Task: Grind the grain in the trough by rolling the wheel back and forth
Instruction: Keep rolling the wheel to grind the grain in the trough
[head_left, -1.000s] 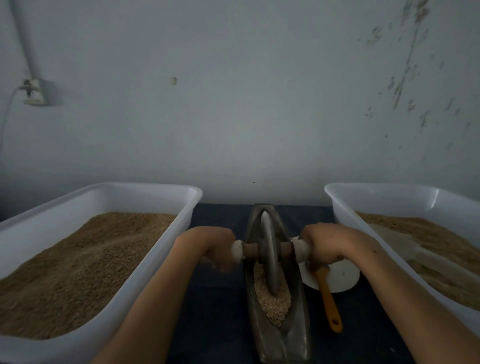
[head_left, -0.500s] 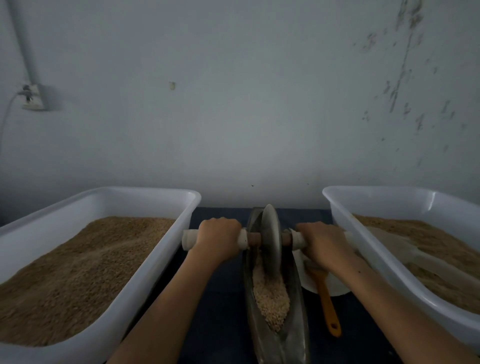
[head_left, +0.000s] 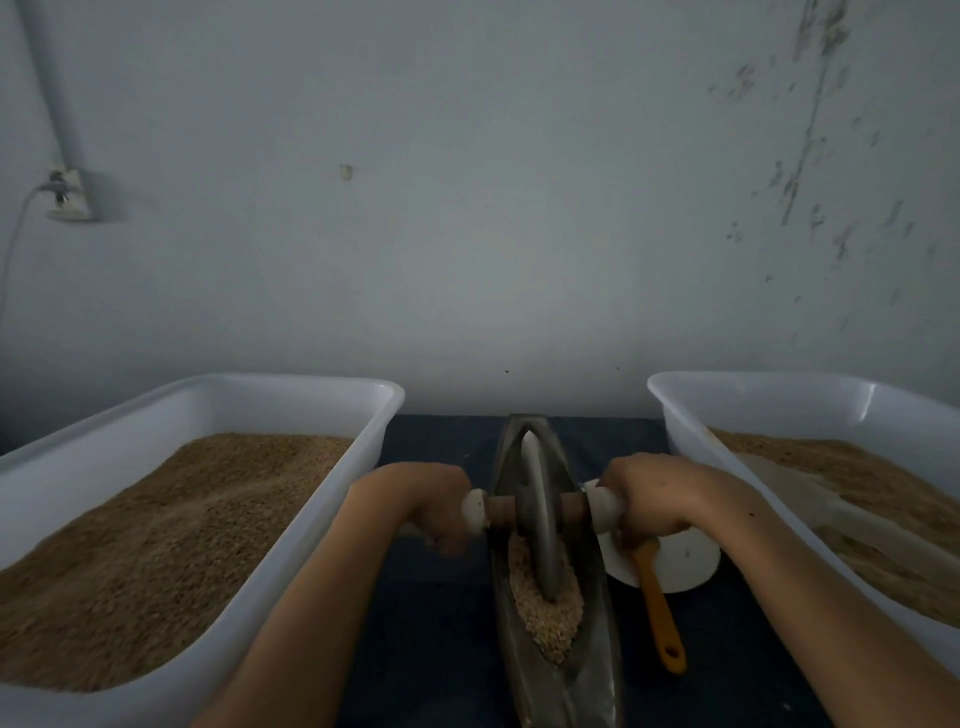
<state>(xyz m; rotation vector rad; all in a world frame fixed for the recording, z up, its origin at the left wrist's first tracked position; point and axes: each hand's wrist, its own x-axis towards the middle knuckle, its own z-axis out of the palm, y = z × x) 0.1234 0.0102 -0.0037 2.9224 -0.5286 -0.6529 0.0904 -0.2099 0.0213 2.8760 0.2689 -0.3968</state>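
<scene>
The wheel (head_left: 537, 519) stood upright in the narrow, boat-shaped trough (head_left: 558, 670), which lay lengthwise on the dark bench (head_left: 441, 597) between two white tubs. Its lower edge was sunk into the pile of grain (head_left: 545, 613) gathered in the middle of the trough. A wooden axle (head_left: 571, 506) ran through the wheel's hub, with pale handle ends on both sides.

The left hand (head_left: 431, 501) gripped the handle on its side, fingers curled round and under it. The right hand (head_left: 652, 496) was wrapped round the other handle in the same way, knuckles uppermost. Both forearms reached in from the near edge, roughly level with each other.

The step in hand looked like the grinding stroke itself, with the wheel bearing on the grain about midway along the trough. Much of the grain looked whole, so the work seemed far from done, though the dim light made that hard to judge. The next move would call for even pressure from both hands, so the wheel keeps upright and does not ride up the trough's sloping sides, and for a stroke long enough to cross the whole pile.

The left tub (head_left: 291, 525) and the right tub (head_left: 691, 431) each held brown grain. Beside the trough lay a white dish (head_left: 685, 566) with an orange-handled tool (head_left: 657, 608) resting across it.
</scene>
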